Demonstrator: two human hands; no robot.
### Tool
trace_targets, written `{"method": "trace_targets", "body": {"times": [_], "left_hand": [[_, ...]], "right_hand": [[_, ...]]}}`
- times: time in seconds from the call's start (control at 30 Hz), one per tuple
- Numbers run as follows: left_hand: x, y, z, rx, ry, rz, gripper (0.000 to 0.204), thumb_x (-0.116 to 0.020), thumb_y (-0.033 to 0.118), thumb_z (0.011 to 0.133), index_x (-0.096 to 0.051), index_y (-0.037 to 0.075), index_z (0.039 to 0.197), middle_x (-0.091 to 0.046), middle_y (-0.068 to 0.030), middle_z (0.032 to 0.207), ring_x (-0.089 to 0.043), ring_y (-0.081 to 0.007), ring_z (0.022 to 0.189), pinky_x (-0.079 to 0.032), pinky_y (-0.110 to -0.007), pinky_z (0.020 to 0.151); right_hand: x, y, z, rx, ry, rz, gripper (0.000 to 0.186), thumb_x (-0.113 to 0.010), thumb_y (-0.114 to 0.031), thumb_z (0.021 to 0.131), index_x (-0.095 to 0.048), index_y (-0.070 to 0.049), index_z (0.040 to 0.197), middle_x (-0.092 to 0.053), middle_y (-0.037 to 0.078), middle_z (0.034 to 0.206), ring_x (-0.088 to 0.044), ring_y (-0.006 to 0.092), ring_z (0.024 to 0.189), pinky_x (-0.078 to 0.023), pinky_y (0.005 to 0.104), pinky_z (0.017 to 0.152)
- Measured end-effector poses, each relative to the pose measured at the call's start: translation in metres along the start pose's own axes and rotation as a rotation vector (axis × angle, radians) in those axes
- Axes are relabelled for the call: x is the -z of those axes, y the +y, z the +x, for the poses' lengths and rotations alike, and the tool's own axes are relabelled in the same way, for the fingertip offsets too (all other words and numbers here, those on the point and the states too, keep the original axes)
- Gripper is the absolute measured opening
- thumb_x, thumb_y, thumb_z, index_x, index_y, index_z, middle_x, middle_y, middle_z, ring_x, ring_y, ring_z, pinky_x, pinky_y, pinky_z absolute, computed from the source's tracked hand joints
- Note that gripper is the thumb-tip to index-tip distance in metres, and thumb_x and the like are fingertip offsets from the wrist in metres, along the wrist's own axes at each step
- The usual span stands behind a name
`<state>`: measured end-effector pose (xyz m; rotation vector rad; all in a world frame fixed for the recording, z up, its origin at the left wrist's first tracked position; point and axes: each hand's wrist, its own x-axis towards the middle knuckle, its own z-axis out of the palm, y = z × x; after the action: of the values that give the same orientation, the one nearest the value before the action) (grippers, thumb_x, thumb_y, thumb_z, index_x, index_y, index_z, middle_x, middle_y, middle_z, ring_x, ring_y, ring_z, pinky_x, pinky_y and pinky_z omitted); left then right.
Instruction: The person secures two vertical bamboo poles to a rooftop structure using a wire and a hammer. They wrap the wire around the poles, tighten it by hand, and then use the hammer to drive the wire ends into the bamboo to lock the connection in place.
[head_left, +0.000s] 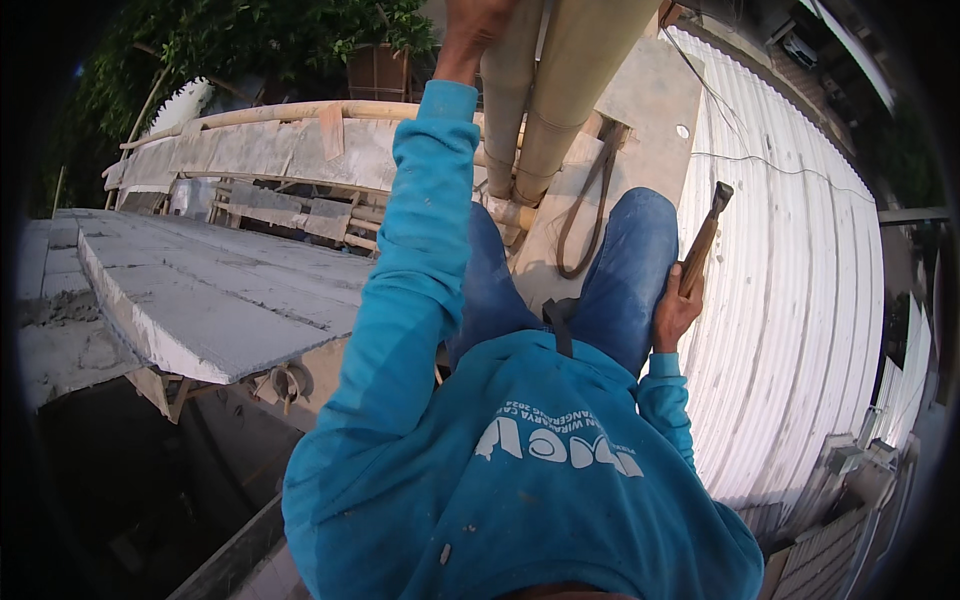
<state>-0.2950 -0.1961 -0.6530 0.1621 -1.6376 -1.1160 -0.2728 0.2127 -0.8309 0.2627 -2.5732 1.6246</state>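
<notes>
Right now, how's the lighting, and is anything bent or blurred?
In the head view, the roof is brightest and the lower left is in deep shadow; also in the head view, the roof's ridges bow, the corners go black, and the tool looks fairly sharp.

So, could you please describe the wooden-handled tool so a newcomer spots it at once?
Start at the white corrugated roofing on the right. Along its left edge, beside the right knee, the right hand grips the wooden-handled tool, probably a hammer. Its straight handle and dark metal head distinguish it from the looped brown strap.
</notes>
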Motion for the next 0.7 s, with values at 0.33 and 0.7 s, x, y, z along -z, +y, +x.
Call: {"method": "trace_targets", "body": {"times": [0.33, 0.7], "left_hand": [[-0.002, -0.004, -0.001, 0.002, 0.005, 0.006, 0.021, -0.059, 0.023, 0.09, -0.054, 0.002, 0.089, -0.054, -0.0008, 0.081, -0.048, -0.0085, 0.07, -0.038, -0.023, 0.06], [-0.006, -0.007, 0.0, -0.001, 0.005, 0.007, 0.025, -0.06, 0.025, 0.09, -0.055, 0.001, 0.092, -0.056, -0.0025, 0.083, -0.051, -0.0099, 0.073, -0.04, -0.024, 0.062]], "right_hand": [[-0.008, 0.002, 0.002, 0.04, -0.007, -0.034, 0.023, -0.063, -0.018, 0.093, -0.062, 0.002, 0.104, -0.063, 0.014, 0.093, -0.059, 0.0245, 0.085, -0.047, 0.0368, 0.08], [-0.017, 0.016, 0.011, 0.073, 0.015, -0.042, 0.033, -0.063, -0.029, 0.095, -0.063, 0.001, 0.108, -0.063, 0.011, 0.092, -0.057, 0.0195, 0.081, -0.047, 0.0343, 0.077]]}}
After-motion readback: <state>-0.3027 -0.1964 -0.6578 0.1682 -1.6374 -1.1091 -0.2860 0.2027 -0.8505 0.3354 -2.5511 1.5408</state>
